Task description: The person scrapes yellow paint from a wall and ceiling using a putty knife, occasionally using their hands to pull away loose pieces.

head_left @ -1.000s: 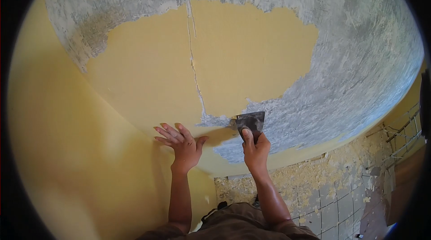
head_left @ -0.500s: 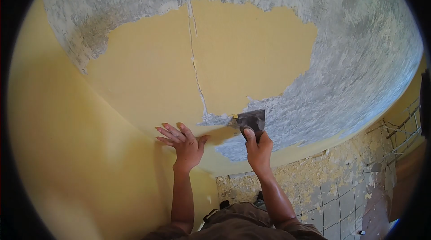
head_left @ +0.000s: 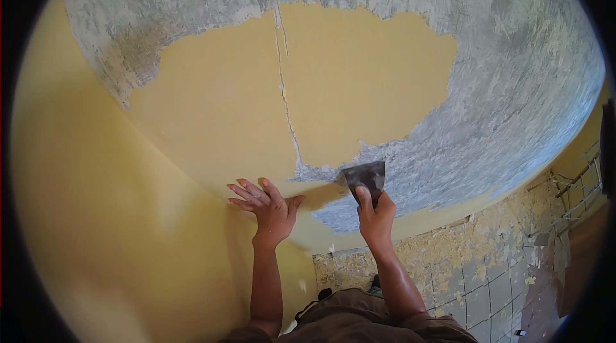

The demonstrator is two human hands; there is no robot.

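Observation:
My right hand (head_left: 376, 216) grips a dark, flat-bladed scraper (head_left: 364, 176), thumb on its face. The blade lies at the wall, beside the ragged lower edge of a yellow paint patch (head_left: 366, 80). Around that patch the wall shows bare grey-white plaster (head_left: 507, 86). A thin crack (head_left: 282, 93) runs down through the yellow paint. To the left of the scraper, my left hand (head_left: 269, 211) has its fingers spread at the lower yellow wall and holds nothing.
A smooth yellow side wall (head_left: 115, 214) meets the scraped wall at the left. Paint flakes (head_left: 443, 247) litter the tiled floor (head_left: 471, 304) below. A metal rack-like frame (head_left: 581, 192) stands at the far right.
The small yellow flake at the blade's left corner is gone from there, and small pale bits show lower down. The view has shifted slightly, and the scraper's blade is tilted a little differently.

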